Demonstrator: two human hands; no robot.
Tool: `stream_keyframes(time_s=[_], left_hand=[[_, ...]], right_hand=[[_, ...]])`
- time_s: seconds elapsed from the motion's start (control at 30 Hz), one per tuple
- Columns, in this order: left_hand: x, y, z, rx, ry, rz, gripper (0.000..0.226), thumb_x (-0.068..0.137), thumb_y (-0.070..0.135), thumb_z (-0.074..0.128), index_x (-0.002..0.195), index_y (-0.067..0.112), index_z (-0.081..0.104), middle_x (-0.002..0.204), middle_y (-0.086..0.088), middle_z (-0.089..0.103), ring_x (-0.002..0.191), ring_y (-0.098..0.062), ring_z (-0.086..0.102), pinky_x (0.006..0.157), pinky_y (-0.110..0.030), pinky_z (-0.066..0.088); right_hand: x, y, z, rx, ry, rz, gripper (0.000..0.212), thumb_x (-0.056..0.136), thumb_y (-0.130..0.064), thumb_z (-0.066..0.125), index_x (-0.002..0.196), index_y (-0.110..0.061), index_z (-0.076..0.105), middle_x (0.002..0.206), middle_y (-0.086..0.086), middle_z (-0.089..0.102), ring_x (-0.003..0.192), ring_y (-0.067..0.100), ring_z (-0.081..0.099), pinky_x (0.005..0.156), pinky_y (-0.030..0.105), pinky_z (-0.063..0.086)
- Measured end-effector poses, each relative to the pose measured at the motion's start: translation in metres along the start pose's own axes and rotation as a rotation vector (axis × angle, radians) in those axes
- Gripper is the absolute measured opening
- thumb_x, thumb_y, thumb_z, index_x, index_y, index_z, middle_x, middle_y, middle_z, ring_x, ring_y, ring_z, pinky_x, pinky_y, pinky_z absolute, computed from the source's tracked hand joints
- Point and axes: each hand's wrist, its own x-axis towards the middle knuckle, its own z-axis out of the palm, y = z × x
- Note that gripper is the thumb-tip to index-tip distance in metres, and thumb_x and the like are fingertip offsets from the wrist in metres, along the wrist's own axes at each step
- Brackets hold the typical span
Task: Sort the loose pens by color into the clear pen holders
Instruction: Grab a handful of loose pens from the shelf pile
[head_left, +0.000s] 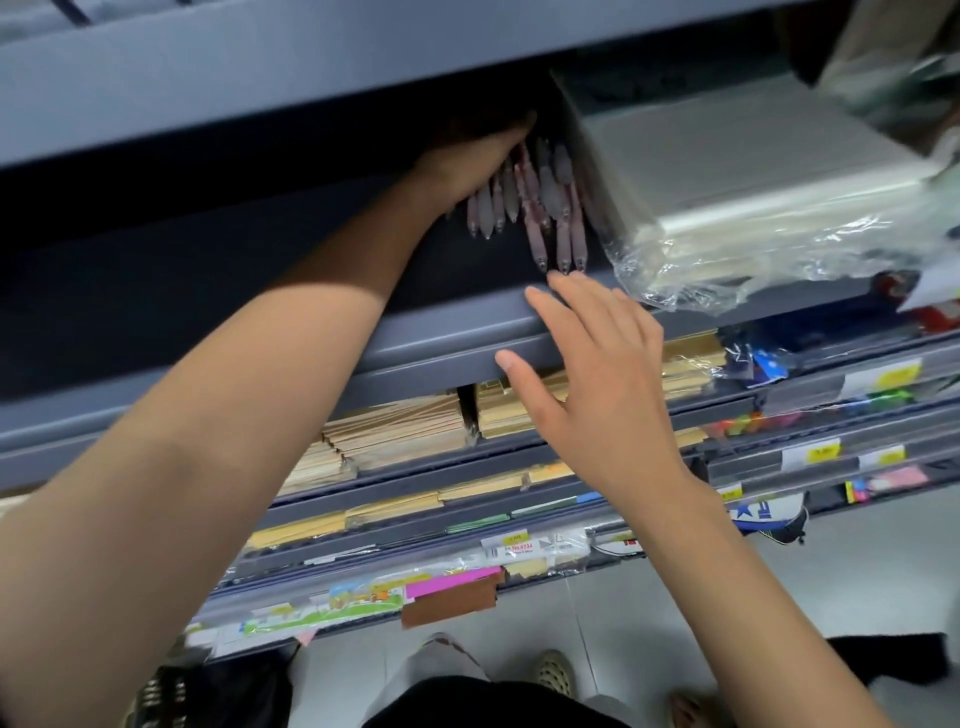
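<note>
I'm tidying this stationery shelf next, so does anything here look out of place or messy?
Yes: the plastic wrap on the paper stack is torn and spills over the shelf edge, beside the pens.

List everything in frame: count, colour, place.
pens: a bunch, pinkish and grey, on upper shelf
plastic-wrapped paper stack: one, white, right of pens
shelf edge: grey, under pens
envelope stacks: several, tan, shelf below
sticky notes: bright mixed colours, lower right
shoe: one, white and blue, on floor
left hand: on the pens, fingers hidden behind them
right hand: open, fingers spread at shelf edge, holding nothing
</note>
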Motion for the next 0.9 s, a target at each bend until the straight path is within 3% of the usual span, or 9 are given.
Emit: stream_keyframes(time_s=[0.13, 0.23, 0.33, 0.37, 0.47, 0.53, 0.63, 0.73, 0.9], left_hand=[[0.004, 0.0, 0.003, 0.092, -0.104, 0.042, 0.05, 0.097, 0.055, 0.049, 0.14, 0.031, 0.053, 0.139, 0.003, 0.056, 0.121, -0.013, 0.051, 0.092, -0.017, 0.029], [0.01, 0.003, 0.006, 0.081, -0.123, 0.097, 0.039, 0.096, 0.046, 0.047, 0.13, 0.032, 0.059, 0.133, 0.001, 0.058, 0.113, -0.012, 0.053, 0.094, -0.025, 0.037], [0.009, 0.004, 0.009, 0.03, -0.137, 0.136, 0.019, 0.098, 0.039, 0.046, 0.092, 0.036, 0.063, 0.108, 0.009, 0.065, 0.09, 0.002, 0.056, 0.093, -0.027, 0.044], [0.007, 0.005, 0.008, 0.0, -0.144, 0.135, 0.019, 0.098, 0.043, 0.046, 0.091, 0.039, 0.064, 0.103, 0.015, 0.064, 0.089, 0.006, 0.056, 0.089, -0.024, 0.043], [-0.001, 0.009, 0.005, 0.007, -0.222, 0.169, 0.037, 0.095, 0.058, 0.051, 0.125, 0.038, 0.061, 0.123, 0.017, 0.059, 0.109, 0.0, 0.055, 0.089, -0.015, 0.036], [-0.001, 0.011, 0.001, 0.05, -0.255, 0.201, 0.051, 0.093, 0.06, 0.053, 0.137, 0.034, 0.054, 0.131, 0.014, 0.054, 0.118, -0.004, 0.05, 0.093, -0.015, 0.035], [0.001, 0.017, -0.001, 0.079, -0.235, 0.151, 0.047, 0.085, 0.064, 0.056, 0.122, 0.037, 0.063, 0.125, 0.01, 0.062, 0.112, -0.011, 0.057, 0.098, -0.031, 0.041], [0.001, 0.021, 0.002, 0.097, -0.19, 0.109, 0.049, 0.079, 0.069, 0.053, 0.112, 0.036, 0.068, 0.113, 0.012, 0.067, 0.1, -0.009, 0.061, 0.087, -0.029, 0.042], [-0.002, 0.021, 0.003, 0.035, -0.239, 0.177, 0.055, 0.083, 0.07, 0.056, 0.129, 0.04, 0.06, 0.132, 0.014, 0.06, 0.115, -0.007, 0.056, 0.097, -0.029, 0.039]], right_hand=[[0.001, -0.003, -0.004, -0.038, -0.052, 0.027, 0.055, 0.098, -0.052, 0.044, 0.14, -0.017, 0.049, 0.148, 0.002, 0.046, 0.14, 0.018, 0.036, 0.113, 0.037, 0.021], [0.004, -0.003, -0.008, -0.028, -0.082, 0.036, 0.056, 0.097, -0.053, 0.045, 0.14, -0.018, 0.049, 0.148, -0.001, 0.046, 0.14, 0.017, 0.036, 0.11, 0.036, 0.023], [0.004, -0.003, -0.011, -0.017, -0.096, 0.035, 0.055, 0.096, -0.051, 0.047, 0.14, -0.018, 0.05, 0.147, -0.001, 0.047, 0.14, 0.016, 0.036, 0.109, 0.035, 0.024], [0.005, -0.003, -0.012, -0.012, -0.099, 0.04, 0.055, 0.096, -0.051, 0.048, 0.14, -0.018, 0.05, 0.147, -0.001, 0.047, 0.14, 0.016, 0.036, 0.109, 0.035, 0.023], [0.006, -0.004, -0.014, -0.005, -0.117, 0.054, 0.054, 0.096, -0.05, 0.05, 0.14, -0.018, 0.05, 0.148, -0.002, 0.047, 0.14, 0.015, 0.035, 0.11, 0.035, 0.022], [0.006, -0.005, -0.015, -0.01, -0.133, 0.055, 0.054, 0.096, -0.05, 0.05, 0.14, -0.018, 0.05, 0.148, -0.002, 0.046, 0.141, 0.015, 0.035, 0.11, 0.034, 0.021], [0.006, -0.004, -0.017, -0.004, -0.154, 0.056, 0.054, 0.096, -0.049, 0.05, 0.141, -0.019, 0.049, 0.149, -0.003, 0.045, 0.141, 0.014, 0.034, 0.112, 0.035, 0.021], [0.007, -0.003, -0.018, 0.001, -0.155, 0.056, 0.054, 0.096, -0.049, 0.051, 0.141, -0.02, 0.049, 0.149, -0.003, 0.045, 0.141, 0.014, 0.034, 0.111, 0.034, 0.02], [0.008, -0.003, -0.015, 0.013, -0.144, 0.079, 0.056, 0.095, -0.053, 0.051, 0.14, -0.02, 0.05, 0.148, -0.005, 0.046, 0.141, 0.012, 0.035, 0.111, 0.032, 0.02]])
